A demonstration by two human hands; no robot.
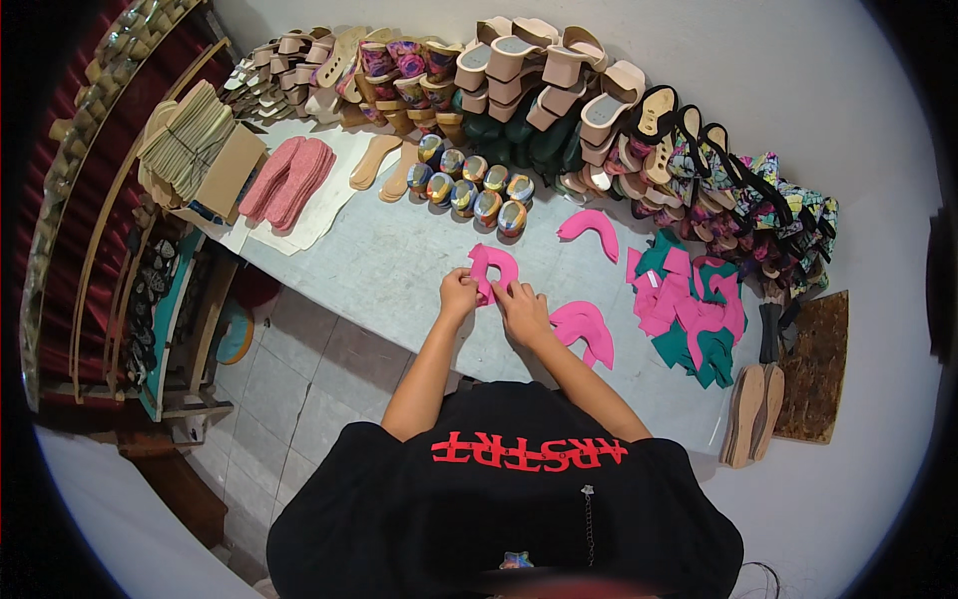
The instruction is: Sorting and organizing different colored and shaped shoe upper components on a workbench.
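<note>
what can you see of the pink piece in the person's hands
The pink piece is bright, flat-looking and soft, perhaps fabric or foam. A curved band bends round on its right and a straighter strip runs down its left, with a gap between them; whether these are one part or overlapping parts is unclear. It is over the grey table, near its front edge. The left hand touches its lower left, the right hand its lower right.

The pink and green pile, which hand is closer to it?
Right. The right hand is left of the pile; the left hand is farther left of it. Both touch pink material.
</note>
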